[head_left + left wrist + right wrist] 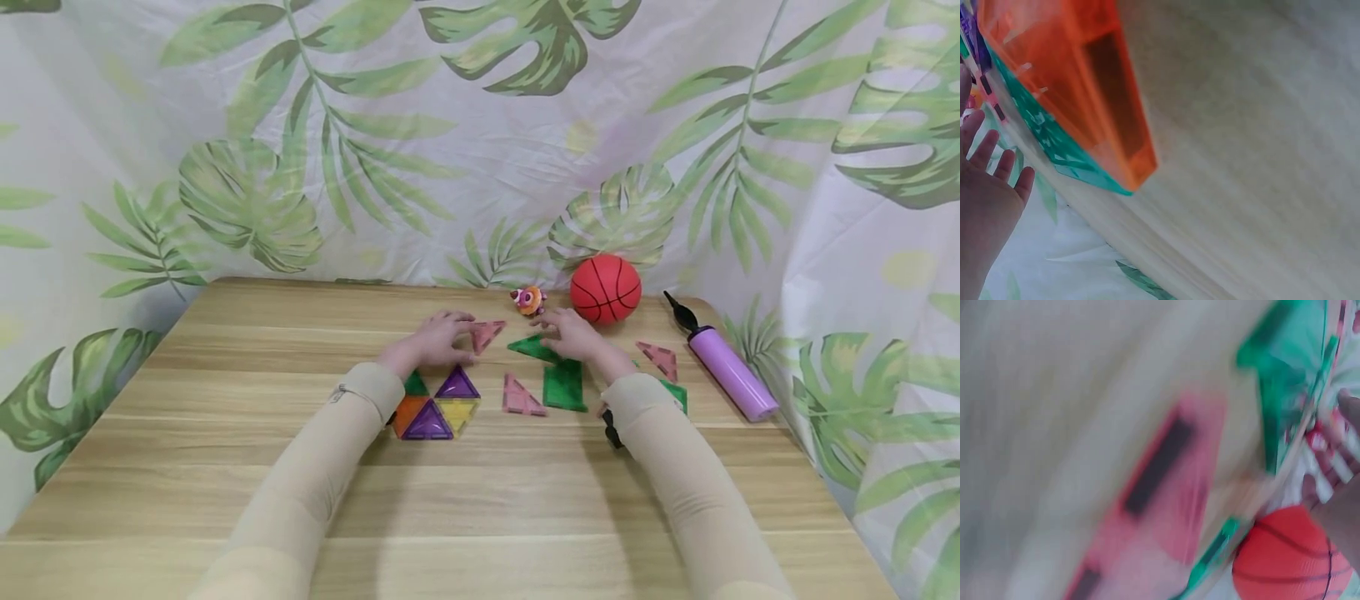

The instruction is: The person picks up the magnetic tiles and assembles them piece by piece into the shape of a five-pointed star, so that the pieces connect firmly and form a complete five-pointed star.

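Note:
My left hand (438, 340) is low over the table, its fingertips at the left edge of a pink triangle tile (489, 335); I cannot tell whether they touch. In the left wrist view, its fingers (984, 150) look fairly straight and spread. Near its wrist lies a cluster of an orange tile (408, 412), a green tile (415, 385), two purple triangles (428, 422) and yellow tiles (457, 410). The right hand (573, 335) hovers by a green triangle tile (531, 346), fingers loosely extended, holding nothing visible. Just below it is a green square tile (564, 387).
Another pink triangle (521, 397) lies between the cluster and green square. Right of the right hand are a pink triangle (660, 360) and a green tile (677, 395). Behind stand a small toy figure (529, 300) and red ball (605, 289); a purple pump (731, 371) lies at right.

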The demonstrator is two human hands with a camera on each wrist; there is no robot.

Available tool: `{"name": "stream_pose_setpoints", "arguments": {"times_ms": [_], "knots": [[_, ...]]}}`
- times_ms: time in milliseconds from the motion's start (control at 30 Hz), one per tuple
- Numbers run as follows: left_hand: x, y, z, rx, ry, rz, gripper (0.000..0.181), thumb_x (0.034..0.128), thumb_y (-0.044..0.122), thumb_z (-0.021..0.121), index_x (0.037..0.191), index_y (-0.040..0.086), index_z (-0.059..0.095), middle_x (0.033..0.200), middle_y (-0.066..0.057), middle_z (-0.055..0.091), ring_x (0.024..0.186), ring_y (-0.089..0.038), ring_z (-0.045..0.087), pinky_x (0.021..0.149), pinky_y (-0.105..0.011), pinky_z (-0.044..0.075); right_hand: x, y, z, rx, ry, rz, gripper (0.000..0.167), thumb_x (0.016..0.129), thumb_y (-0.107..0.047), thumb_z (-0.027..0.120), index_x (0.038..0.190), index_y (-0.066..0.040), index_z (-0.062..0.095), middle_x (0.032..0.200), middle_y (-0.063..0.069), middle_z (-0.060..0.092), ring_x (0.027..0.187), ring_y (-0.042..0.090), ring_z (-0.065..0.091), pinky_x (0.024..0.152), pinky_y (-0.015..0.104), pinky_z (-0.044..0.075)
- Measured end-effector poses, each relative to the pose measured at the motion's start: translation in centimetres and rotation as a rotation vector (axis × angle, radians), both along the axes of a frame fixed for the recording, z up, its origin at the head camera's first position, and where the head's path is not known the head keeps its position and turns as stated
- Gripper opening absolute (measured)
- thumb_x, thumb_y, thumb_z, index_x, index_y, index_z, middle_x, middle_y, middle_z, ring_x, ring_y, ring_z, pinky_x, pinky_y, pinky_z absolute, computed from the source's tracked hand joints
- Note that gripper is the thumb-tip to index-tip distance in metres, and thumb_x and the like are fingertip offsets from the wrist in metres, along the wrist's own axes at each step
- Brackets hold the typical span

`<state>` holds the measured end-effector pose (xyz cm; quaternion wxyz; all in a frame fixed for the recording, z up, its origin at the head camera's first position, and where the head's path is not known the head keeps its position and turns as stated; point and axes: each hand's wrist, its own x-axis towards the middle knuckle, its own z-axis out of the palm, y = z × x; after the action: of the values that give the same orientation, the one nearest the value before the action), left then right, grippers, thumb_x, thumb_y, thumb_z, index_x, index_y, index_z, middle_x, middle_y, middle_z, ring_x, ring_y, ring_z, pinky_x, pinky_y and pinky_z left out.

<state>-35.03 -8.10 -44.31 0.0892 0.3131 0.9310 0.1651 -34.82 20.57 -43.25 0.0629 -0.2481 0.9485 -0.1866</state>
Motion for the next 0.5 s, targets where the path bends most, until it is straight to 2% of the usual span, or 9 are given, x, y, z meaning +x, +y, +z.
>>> {"name": "stream_pose_setpoints", "arguments": {"times_ms": [100,200,233,333,400,500], "knots": [[-0.1,0.0,0.0,0.0,0.001,-0.002,0.06,0.0886,0.041,0.063,0.14,0.015,0.047,0.149,-0.009,0.035,0.137,-0.035,0.024,0.108,-0.058,0.019,0.0,0.6,0.1,-0.001,0.011,0.117,0.041,0.085,-0.001,0.065,0.125,-0.007,0.061,0.132,0.017,0.053,0.123,0.033,0.044,0.107,0.053,0.026],[-0.2,-0.1,-0.2,-0.003,-0.005,-0.008,0.057,0.0895,0.04,0.063,0.139,0.014,0.049,0.149,-0.008,0.037,0.136,-0.035,0.026,0.108,-0.058,0.019,0.1,0.8,-0.1,0.025,0.031,0.203,0.039,0.084,-0.003,0.068,0.122,-0.005,0.063,0.131,0.018,0.053,0.126,0.034,0.043,0.109,0.055,0.021],[-0.2,-0.2,-0.2,-0.003,-0.005,-0.01,0.057,0.0897,0.039,0.062,0.139,0.014,0.049,0.149,-0.008,0.037,0.136,-0.035,0.026,0.108,-0.058,0.019,0.1,0.9,-0.1,0.034,0.042,0.212,0.038,0.084,-0.005,0.069,0.121,-0.004,0.063,0.13,0.018,0.054,0.124,0.035,0.044,0.107,0.054,0.025],[-0.3,-0.2,-0.4,-0.004,0.003,-0.008,0.056,0.0904,0.039,0.061,0.139,0.015,0.048,0.149,-0.007,0.037,0.136,-0.034,0.027,0.108,-0.057,0.02,0.3,0.6,-0.3,0.036,0.059,0.177,0.036,0.085,-0.014,0.07,0.119,-0.006,0.065,0.127,0.016,0.056,0.116,0.034,0.045,0.098,0.051,0.033],[-0.3,-0.2,-0.5,-0.004,0.007,-0.005,0.055,0.0909,0.039,0.06,0.139,0.015,0.048,0.149,-0.007,0.037,0.136,-0.034,0.027,0.108,-0.057,0.02,0.4,0.3,-0.4,0.045,0.063,0.114,0.037,0.085,-0.021,0.071,0.119,-0.009,0.066,0.125,0.013,0.057,0.111,0.032,0.045,0.093,0.049,0.036],[-0.3,-0.2,-0.6,-0.001,-0.007,0.003,0.055,0.0918,0.039,0.059,0.14,0.015,0.047,0.149,-0.008,0.036,0.137,-0.034,0.025,0.108,-0.058,0.018,0.4,-0.4,-0.7,0.055,0.063,0.005,0.041,0.083,-0.031,0.072,0.118,-0.011,0.066,0.122,0.009,0.059,0.108,0.029,0.047,0.093,0.048,0.037]]}}
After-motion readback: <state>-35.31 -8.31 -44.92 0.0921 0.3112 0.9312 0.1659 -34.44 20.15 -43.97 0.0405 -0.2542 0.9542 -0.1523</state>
